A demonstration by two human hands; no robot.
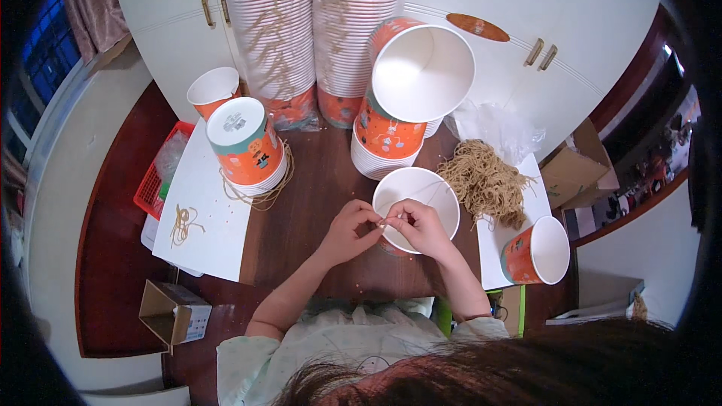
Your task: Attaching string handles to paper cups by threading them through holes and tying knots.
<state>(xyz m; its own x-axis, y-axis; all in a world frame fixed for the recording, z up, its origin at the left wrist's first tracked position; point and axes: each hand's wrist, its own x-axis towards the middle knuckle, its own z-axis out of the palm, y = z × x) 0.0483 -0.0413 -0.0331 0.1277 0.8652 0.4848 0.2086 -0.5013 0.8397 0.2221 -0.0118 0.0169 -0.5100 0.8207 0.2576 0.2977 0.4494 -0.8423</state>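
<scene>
Two hands are working at a paper bucket's rim.
Inside the brown table's point(301, 195) near edge, the bucket point(412, 185) is standing mouth up, round and white inside, orange showing outside. The left hand point(350, 231) and right hand point(421, 227) are pinching, fingertips nearly closed, around a small pale bit, too small to identify; a string tangle point(485, 180) is lying rightward beyond.
</scene>
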